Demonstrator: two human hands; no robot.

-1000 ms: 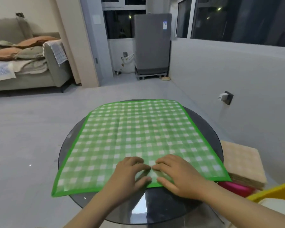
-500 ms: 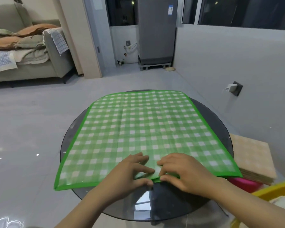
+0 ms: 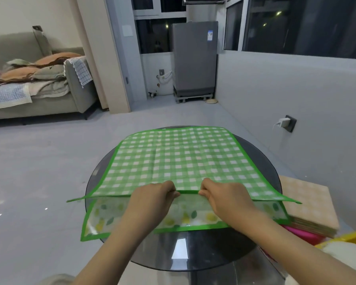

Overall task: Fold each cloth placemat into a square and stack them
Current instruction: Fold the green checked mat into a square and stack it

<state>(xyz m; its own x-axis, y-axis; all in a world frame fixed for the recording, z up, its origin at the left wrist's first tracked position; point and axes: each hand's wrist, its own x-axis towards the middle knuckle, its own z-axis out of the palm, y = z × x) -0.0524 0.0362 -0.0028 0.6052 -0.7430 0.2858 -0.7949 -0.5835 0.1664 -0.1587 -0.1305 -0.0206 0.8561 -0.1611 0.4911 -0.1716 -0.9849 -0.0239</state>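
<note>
Two hands are at work in the only view I have, the head camera looking down over a round dark glass table (image 3: 261, 159). My left hand (image 3: 152, 199) and right hand (image 3: 224, 197) sit close together at the middle of the near edge of the green checked placemat (image 3: 179, 159), each pinching that green-bound hem between thumb and curled fingers, with a short stretch of hem taut between them. The near edge is raised off the table while the far part of the mat lies flat on the glass, its far hem at the table's far rim. Under the raised edge I can see a second layer, a pale lemon-print cloth (image 3: 185, 218) with its own green border, lying on the table beneath my wrists; whether it is a separate mat or part of the same one I cannot tell. At the right, beside the table, a stack of tan checked cloths (image 3: 310, 204) rests on something pink.

I judge this as the start of the first fold: the near hem is gripped but not yet carried over. The next move calls for taking that hem away from me to meet the far hem, keeping the corners from sagging, since both outer corners droop
</note>
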